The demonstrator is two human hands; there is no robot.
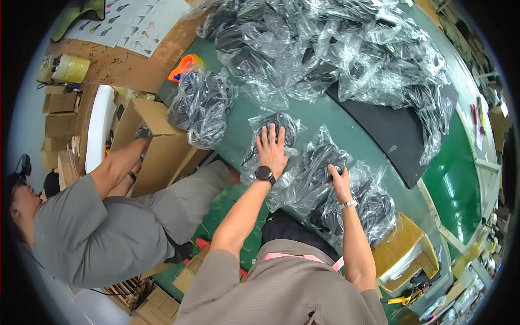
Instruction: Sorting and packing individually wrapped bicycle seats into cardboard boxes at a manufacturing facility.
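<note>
My left hand (272, 150), with a dark watch at the wrist, lies flat with fingers spread on a black item in a clear plastic bag (277, 120) on the green table. To its right is a second black item in clear plastic (317, 168). My right hand (340, 183), wearing a light band, grips that item's right edge between thumb and curled fingers. Close beside my right wrist, more bagged black items (368, 203) lie at the table's near edge. The plastic and glare hide the exact shape of the items.
A big heap of bagged black items (325, 43) covers the table's far side, partly over a black mat (384, 130). At left, a co-worker (124, 227) reaches into a cardboard box (157, 119). An orange tape dispenser (187, 66) stands behind a smaller bagged pile (203, 105). A yellow-brown box (406, 252) sits at right.
</note>
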